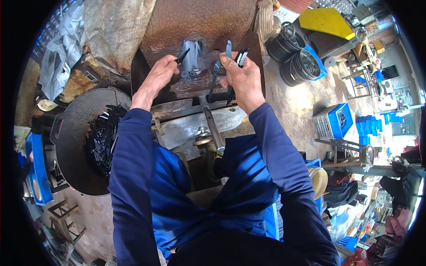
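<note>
My left hand (160,74) is closed, with a short dark blade-like piece (182,56) pinched between its fingertips. The piece points toward a pale, blurred vertical strip (192,54) in the opening of a rusty brown machine housing (199,17). My right hand (243,79) grips several dark, flat metal blades; one has a bright rounded tip (228,48), another a toothed edge (241,57). Others stick out below that palm. Between the hands and my knees, a metal rod (213,128) slants toward me in front of a grey metal plate (186,131).
At left, a large dark tub (73,146) holds a pile of black, shiny strips (104,142). Black buckets (295,68) stand at upper right, near a yellow panel (326,23). Further right sits a blue and grey crate (333,122). Sacking (113,33) hangs beside the machine.
</note>
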Demonstrator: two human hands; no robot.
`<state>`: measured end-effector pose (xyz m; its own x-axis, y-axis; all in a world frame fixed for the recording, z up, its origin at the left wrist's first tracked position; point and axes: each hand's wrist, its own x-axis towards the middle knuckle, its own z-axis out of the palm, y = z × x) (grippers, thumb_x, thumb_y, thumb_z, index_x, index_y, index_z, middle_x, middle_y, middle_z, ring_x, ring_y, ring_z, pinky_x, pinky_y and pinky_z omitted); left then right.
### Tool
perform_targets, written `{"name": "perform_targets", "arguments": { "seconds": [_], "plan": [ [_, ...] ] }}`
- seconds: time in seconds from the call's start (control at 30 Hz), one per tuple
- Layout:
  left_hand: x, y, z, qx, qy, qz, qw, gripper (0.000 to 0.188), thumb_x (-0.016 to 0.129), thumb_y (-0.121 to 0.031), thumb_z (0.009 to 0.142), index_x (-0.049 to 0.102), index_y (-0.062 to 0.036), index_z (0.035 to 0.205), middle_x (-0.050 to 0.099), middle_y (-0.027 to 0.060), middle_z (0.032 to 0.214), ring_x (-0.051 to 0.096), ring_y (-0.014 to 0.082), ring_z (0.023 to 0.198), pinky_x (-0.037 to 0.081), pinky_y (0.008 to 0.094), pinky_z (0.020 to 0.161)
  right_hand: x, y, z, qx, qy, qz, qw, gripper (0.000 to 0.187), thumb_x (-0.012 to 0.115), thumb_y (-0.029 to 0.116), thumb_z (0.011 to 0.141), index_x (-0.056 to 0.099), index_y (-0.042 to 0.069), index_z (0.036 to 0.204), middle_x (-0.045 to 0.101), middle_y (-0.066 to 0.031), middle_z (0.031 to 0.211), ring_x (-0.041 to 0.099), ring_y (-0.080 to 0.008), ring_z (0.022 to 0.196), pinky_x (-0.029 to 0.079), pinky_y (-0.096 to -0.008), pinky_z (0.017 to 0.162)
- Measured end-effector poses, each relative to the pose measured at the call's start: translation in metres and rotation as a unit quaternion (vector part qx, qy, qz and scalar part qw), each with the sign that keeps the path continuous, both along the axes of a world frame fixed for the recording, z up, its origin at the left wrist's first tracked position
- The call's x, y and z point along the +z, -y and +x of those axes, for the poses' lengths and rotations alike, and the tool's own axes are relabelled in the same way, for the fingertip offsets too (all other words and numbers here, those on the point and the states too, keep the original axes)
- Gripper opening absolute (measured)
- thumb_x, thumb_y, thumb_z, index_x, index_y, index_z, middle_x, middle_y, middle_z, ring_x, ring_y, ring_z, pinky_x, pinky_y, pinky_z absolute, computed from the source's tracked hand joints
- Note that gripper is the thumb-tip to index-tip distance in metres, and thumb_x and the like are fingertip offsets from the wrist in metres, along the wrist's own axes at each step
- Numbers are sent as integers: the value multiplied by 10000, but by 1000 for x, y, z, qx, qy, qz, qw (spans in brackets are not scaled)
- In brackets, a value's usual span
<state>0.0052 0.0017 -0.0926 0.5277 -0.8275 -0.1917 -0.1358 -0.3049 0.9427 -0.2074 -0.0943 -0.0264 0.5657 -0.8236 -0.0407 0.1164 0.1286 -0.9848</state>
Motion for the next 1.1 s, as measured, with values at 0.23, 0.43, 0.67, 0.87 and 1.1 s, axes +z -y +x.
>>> {"name": "perform_targets", "arguments": {
  "seconds": [0.23,0.43,0.67,0.87,1.1],
  "plan": [
    [-17,4,6,-134,95,22,986,286,487,-35,921,677,-25,1135,574,3,927,511,114,857,412,263,783,-3,7,-5,1,-6,17,1000,197,670,204,956,627,28,1032,471,31,657,360,-60,495,450,-291,503],
    [-14,0,7,-154,85,-7,984,320,495,17,889,698,-23,1133,566,-13,942,505,100,839,422,256,765,-1,17,-17,41,29,66,997,198,590,215,1001,611,22,1036,547,-23,753,498,-101,542,544,-332,593],
    [-5,-2,7,-177,245,-24,953,286,535,-35,893,694,-9,1130,646,85,942,602,179,886,468,294,824,8,17,-23,-10,80,133,988,237,544,237,1022,596,7,1018,593,-75,848,638,-189,679,604,-395,739],
    [24,-4,-10,-117,312,62,941,279,558,-107,914,685,-8,1142,697,162,1052,653,251,1008,484,336,901,5,20,-35,-20,125,234,964,237,568,246,1011,575,13,970,584,-69,812,620,-176,685,598,-395,748],
    [19,-19,4,-14,301,36,953,296,562,-181,939,678,-8,1148,701,171,1110,653,302,1066,482,360,935,4,7,-53,87,-10,95,992,184,612,177,980,577,-1,1008,610,-57,761,614,-144,717,565,-351,737]
  ]
}}
